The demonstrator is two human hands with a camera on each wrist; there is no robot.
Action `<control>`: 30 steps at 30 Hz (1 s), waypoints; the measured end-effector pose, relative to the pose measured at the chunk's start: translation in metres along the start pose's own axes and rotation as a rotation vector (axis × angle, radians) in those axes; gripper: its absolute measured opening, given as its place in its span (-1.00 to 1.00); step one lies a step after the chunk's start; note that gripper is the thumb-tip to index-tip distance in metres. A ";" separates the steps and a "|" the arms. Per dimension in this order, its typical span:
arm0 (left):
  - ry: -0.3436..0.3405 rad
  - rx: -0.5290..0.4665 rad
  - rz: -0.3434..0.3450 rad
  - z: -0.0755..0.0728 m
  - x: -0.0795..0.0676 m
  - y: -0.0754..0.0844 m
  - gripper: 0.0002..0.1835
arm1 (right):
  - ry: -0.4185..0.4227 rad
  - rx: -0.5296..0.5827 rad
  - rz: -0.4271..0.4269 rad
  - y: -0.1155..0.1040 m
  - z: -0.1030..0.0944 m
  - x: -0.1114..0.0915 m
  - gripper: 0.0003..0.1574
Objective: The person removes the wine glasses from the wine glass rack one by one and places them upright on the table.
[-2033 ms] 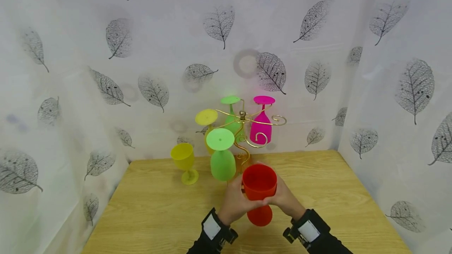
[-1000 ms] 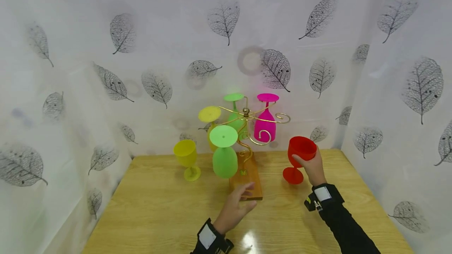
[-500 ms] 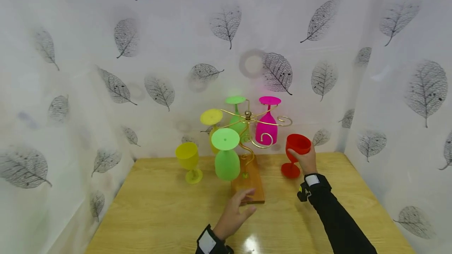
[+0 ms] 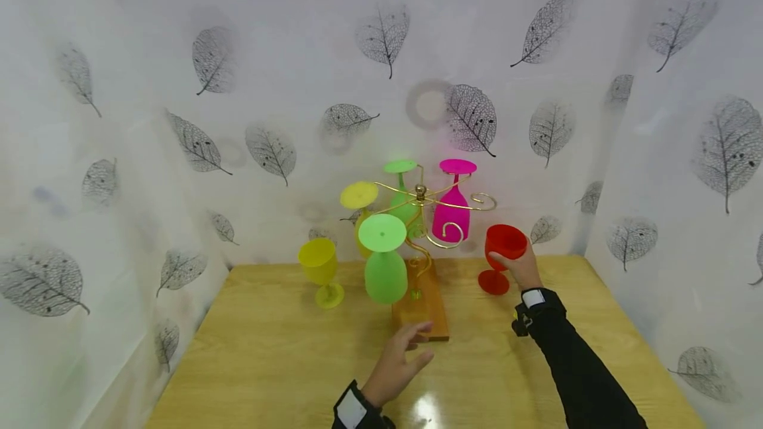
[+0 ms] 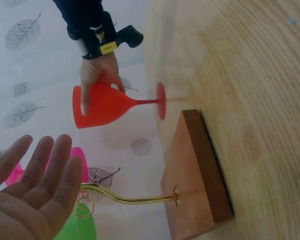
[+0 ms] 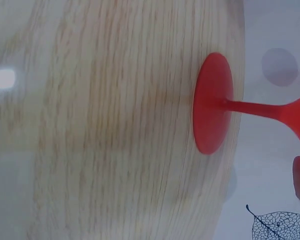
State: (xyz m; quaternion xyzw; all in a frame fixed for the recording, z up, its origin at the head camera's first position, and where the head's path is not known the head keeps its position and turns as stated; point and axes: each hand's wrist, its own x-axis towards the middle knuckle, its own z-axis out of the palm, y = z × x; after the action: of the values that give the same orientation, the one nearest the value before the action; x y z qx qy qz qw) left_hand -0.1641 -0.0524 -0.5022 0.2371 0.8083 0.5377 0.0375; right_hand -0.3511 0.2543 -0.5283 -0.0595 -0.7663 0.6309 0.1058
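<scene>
A red goblet (image 4: 499, 247) stands upright on the table, right of the rack. My right hand (image 4: 520, 266) holds it round the bowl, thumb in front. In the right wrist view its round foot (image 6: 213, 104) lies on the wood. My left hand (image 4: 395, 364) hovers in front of the rack's wooden base (image 4: 420, 313), fingers loosely extended, holding nothing. In the left wrist view that hand's fingers (image 5: 55, 165) spread near the gold rack post (image 5: 135, 200). From the rack's gold arms hang upside-down goblets: green (image 4: 386, 277), yellow (image 4: 359, 196), pink (image 4: 451, 217) and another green at the back.
A yellow goblet (image 4: 318, 262) stands upright left of the rack. Two curled rack arms (image 4: 484, 202) on the right carry no goblet. A white leaf-printed curtain (image 4: 286, 38) encloses the back and sides of the wooden table (image 4: 268, 363).
Both hands held the red goblet in front of the rack. My left hand let go, and my right hand carried the goblet right and back, setting it on the table.
</scene>
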 end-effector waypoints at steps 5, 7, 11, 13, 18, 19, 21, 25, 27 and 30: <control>0.001 -0.007 0.028 0.001 0.000 -0.001 -0.50 | -0.047 -0.021 0.000 -0.001 -0.004 0.003 0.11; 0.000 -0.005 0.033 0.003 0.000 -0.001 -0.50 | -0.058 -0.030 0.002 0.000 -0.005 0.002 0.12; -0.005 -0.003 0.052 0.007 -0.001 -0.001 -0.51 | -0.080 -0.045 -0.007 0.005 -0.009 0.000 0.20; -0.007 -0.003 0.056 0.009 -0.001 -0.001 -0.51 | -0.081 -0.033 -0.010 0.007 -0.015 -0.002 0.26; -0.012 -0.009 0.046 0.008 -0.002 0.001 -0.50 | 0.011 0.014 -0.091 -0.001 -0.028 -0.017 0.27; -0.011 -0.011 0.044 0.008 -0.002 0.001 -0.50 | 0.043 0.023 -0.118 -0.006 -0.028 -0.022 0.25; -0.010 -0.012 0.037 0.006 -0.002 0.001 -0.50 | 0.101 0.029 -0.171 -0.020 -0.027 -0.035 0.18; -0.005 -0.008 0.029 0.004 -0.004 -0.002 -0.50 | 0.141 0.032 -0.311 -0.052 -0.018 -0.068 -0.01; 0.001 -0.001 0.037 0.004 -0.005 -0.004 -0.49 | 0.121 0.062 -0.404 -0.065 -0.012 -0.084 -0.11; 0.010 0.021 0.062 0.003 -0.005 -0.004 -0.49 | 0.055 0.153 -0.547 -0.080 -0.002 -0.103 -0.24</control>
State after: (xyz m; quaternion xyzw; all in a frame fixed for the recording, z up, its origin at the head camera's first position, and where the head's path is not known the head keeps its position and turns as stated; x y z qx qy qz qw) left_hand -0.1603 -0.0530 -0.5086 0.2596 0.8062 0.5315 0.0143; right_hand -0.2475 0.2177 -0.4588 0.1405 -0.7008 0.6332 0.2970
